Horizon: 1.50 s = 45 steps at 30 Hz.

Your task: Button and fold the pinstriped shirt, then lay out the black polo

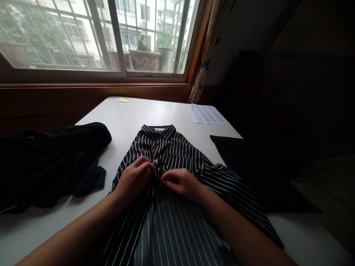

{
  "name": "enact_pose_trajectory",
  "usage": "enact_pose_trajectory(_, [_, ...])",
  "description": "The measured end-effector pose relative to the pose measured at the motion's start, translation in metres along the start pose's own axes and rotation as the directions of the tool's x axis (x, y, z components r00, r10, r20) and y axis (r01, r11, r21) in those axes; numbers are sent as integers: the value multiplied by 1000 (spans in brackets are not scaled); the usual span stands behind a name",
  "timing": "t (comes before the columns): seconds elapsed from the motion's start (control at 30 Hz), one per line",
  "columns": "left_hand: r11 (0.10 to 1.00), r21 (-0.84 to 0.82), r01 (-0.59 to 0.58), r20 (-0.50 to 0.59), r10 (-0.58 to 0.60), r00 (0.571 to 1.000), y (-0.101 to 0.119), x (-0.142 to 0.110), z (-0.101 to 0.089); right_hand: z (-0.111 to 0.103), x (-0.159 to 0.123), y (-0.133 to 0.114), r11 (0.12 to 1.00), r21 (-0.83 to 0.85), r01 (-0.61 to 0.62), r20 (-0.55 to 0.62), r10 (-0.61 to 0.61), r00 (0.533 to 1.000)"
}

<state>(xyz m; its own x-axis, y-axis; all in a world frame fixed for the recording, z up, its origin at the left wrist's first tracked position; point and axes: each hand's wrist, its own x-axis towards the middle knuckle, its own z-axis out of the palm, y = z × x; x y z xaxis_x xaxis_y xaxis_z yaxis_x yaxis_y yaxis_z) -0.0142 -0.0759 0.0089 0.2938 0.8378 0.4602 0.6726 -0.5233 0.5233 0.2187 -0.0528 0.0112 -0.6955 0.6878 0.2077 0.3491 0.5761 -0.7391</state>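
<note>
A black shirt with white stripes [180,155] lies spread on a white table, its collar pointing toward the window. Above my hands the front edges meet, and a small pale button [155,161] shows on them; below, the front hangs apart and the inside of the back is visible. My left hand [135,171] pinches the front edge on the left, just under that button. Opposite it, my right hand [180,181] has its fingertips closed on the other front edge. A small gap lies between the two hands. Whatever button sits under the fingers is hidden.
Dark folded clothing [55,162] lies on the left of the white table [166,107]. A black flat cloth [244,173] lies at the right edge. Printed sheets [209,114] and a yellow note [122,100] rest near the far edge, below a barred window [122,37].
</note>
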Motion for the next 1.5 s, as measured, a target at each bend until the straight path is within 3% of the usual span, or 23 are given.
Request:
enact_pose_trajectory(0.3, [995,-70,73,-21,-74,997,-5,-1,-1,-2,-1,-2,999,-15,-30,-3,30,1000])
enact_pose_trajectory(0.47, [981,-141,136,-43,-144,989,-6,3,-3,-8,-1,-9,994,-106,36,-64,-43,997])
enact_pose_trajectory(0.6, [954,-202,219,-71,-237,969,-9,8,-6,-12,-2,-14,974,-211,78,-103,-101,990])
enact_pose_trajectory(0.8, [909,-239,342,-84,-371,925,-20,12,-10,-13,-2,-9,958,-283,50,-126,-89,988])
enact_pose_trajectory(0.93, [880,-269,391,-62,-421,905,-26,13,-12,-18,-1,-8,987,-160,1,-190,-32,981])
enact_pose_trajectory(1.07, [875,-272,400,-52,-428,902,-27,14,-13,-23,1,-9,996,61,-58,-177,68,982])
enact_pose_trajectory(1.37, [884,-291,366,-59,-399,915,-34,11,-9,-29,2,-2,936,318,-149,-158,207,966])
enact_pose_trajectory(1.5, [898,-269,347,-65,-376,924,-34,11,-9,-33,2,-2,904,387,-181,-91,233,968])
